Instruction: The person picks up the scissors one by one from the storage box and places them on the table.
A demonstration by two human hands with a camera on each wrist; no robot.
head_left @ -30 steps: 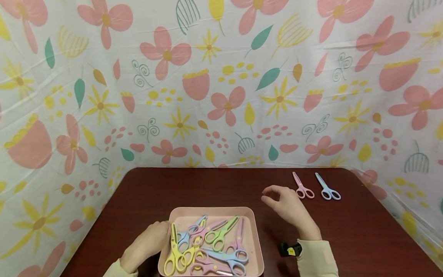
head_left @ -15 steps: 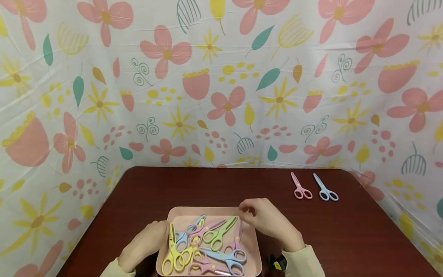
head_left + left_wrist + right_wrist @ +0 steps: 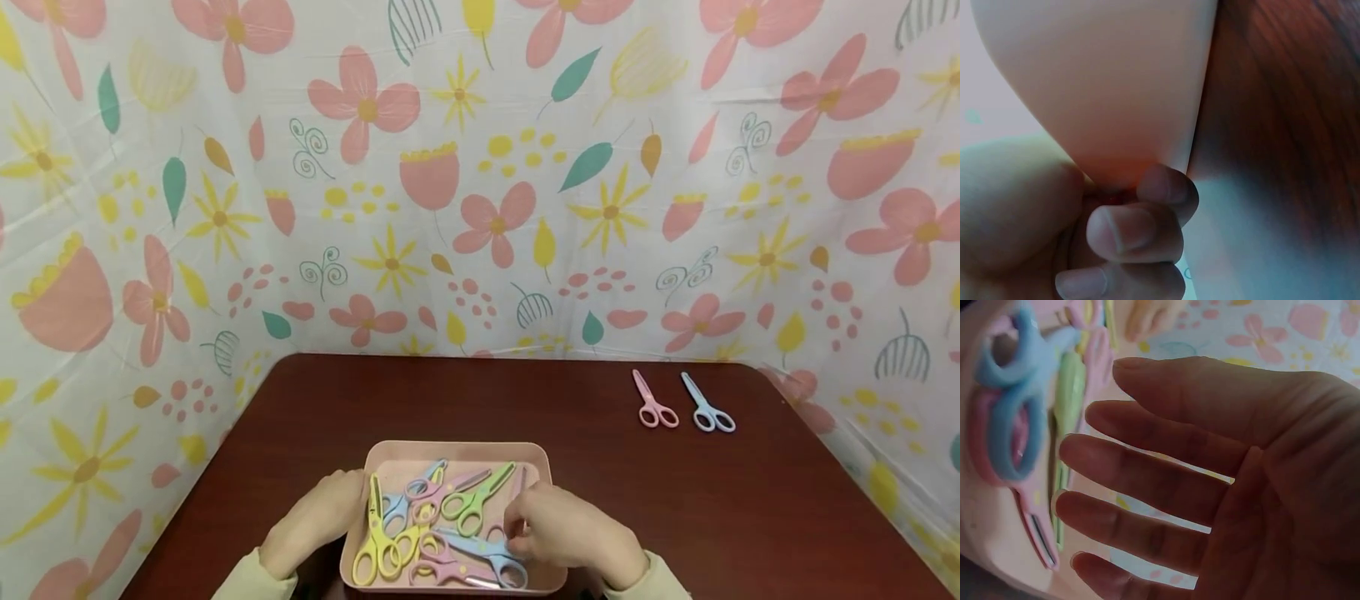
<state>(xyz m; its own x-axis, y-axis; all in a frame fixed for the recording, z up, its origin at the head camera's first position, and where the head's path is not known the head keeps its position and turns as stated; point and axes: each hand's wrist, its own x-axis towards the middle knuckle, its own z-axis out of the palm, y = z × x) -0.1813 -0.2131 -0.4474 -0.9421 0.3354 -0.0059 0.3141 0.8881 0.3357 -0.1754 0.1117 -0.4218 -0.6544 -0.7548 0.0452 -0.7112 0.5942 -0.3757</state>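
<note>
Head view: I counted eight scissors (image 3: 478, 500) in one pink tray (image 3: 457, 450): three pink, two blue, two yellow, one green. Left hand (image 3: 318, 517) had fingers clamped on its edge; right hand (image 3: 562, 532) was over it, fingers apart. Two more scissors (image 3: 703, 407) lay on the bench (image 3: 450, 400).

no readable text, dark marks (image 3: 372, 505) on yellow scissors (image 3: 377, 534), too small

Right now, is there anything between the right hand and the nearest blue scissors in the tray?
Nothing visible is. The right hand reaches over the right side of the tray and, in the head view, covers part of the handle of these blue scissors.
</note>
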